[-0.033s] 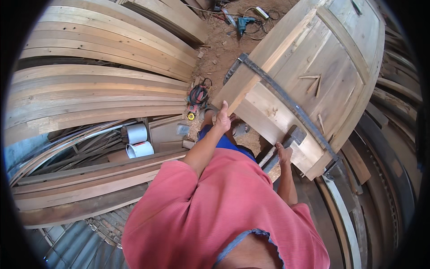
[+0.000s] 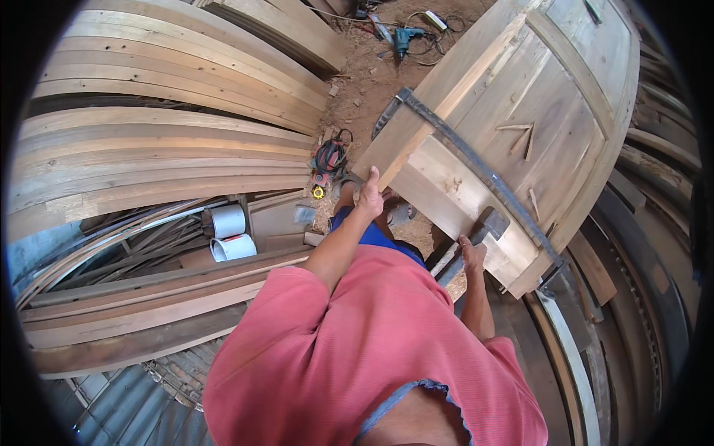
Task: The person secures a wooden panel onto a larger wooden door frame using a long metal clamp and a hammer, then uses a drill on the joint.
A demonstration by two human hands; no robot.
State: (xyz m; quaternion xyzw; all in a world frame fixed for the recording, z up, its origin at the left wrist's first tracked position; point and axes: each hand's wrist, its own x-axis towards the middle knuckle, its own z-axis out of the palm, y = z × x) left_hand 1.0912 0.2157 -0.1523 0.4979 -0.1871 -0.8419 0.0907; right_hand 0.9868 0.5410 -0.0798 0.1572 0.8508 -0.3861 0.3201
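A large wooden panelled door (image 2: 539,108) lies before me, its near end toward my body. My left hand (image 2: 370,196) grips the left corner of that end, thumb on top and fingers partly hidden below. A long metal bar clamp (image 2: 476,171) spans the door crosswise near the same end. My right hand (image 2: 472,255) is closed at the near edge, round a dark block-headed tool (image 2: 492,223) with a grey bar running down-left; its exact kind cannot be made out. Several thin wood slivers (image 2: 526,141) lie on the door.
Stacked boards (image 2: 171,152) fill the left side, with two white buckets (image 2: 229,221) below them. On the dirt floor lie a teal power drill (image 2: 404,41) and a red corded power tool (image 2: 325,163). More timber (image 2: 639,253) curves along the right.
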